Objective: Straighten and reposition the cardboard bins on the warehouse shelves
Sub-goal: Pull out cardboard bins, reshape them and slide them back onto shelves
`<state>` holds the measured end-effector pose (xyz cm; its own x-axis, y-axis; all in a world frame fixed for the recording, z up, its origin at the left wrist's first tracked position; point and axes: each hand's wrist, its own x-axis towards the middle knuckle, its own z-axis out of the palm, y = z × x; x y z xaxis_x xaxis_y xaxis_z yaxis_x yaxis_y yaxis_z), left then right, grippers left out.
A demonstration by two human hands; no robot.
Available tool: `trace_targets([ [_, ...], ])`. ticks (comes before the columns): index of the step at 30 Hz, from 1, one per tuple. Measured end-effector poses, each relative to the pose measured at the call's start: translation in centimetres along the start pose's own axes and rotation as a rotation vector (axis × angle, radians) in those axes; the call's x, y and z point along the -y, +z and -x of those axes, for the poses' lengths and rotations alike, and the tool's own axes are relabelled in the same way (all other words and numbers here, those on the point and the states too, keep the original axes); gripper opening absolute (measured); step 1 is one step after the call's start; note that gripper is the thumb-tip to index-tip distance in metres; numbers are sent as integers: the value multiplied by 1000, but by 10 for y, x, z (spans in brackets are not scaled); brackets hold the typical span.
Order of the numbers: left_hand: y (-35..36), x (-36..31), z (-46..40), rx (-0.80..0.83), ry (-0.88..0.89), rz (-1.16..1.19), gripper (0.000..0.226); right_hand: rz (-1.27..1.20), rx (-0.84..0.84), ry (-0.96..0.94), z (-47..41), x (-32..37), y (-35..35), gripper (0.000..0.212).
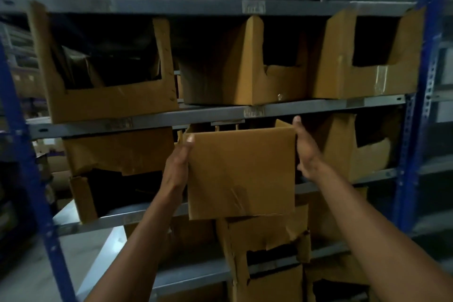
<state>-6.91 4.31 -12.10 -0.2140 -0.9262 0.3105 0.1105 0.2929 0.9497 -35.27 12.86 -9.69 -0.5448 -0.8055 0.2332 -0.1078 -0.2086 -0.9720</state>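
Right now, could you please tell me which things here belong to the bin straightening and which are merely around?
Job:
- plain brown cardboard bin held between left hand and right hand
- cut-front cardboard bins on upper shelf

Around:
- blue steel upright
- grey shelf beam
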Motion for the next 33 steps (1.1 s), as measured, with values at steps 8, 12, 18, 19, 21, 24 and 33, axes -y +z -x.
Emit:
trace_targets([
  [8, 28, -23, 88, -294, 11, -243, 105, -11, -23, -27, 63, -4, -52, 50],
  [12, 45, -36, 127, -351, -23, -145, 82, -33, 22, -22, 98, 4, -77, 53],
  [18, 69, -61, 198, -453, -62, -47, 38, -33, 79, -48, 163, 15, -109, 41],
  [19, 70, -64, 213, -465, -72, -52, 35, -27, 67, -49, 176, 14, -115, 40],
  [21, 70, -70, 245, -466, -88, -73, 30, -24, 37, -65, 204, 9, -129, 51],
  [24, 61, -77, 290, -468, -98, -84, 24, -12, -6, -85, 255, 3, -148, 49],
  [33, 27, -95, 436, -456, -154, -29, 27, 54, -94, -123, 427, 24, -164, 45],
])
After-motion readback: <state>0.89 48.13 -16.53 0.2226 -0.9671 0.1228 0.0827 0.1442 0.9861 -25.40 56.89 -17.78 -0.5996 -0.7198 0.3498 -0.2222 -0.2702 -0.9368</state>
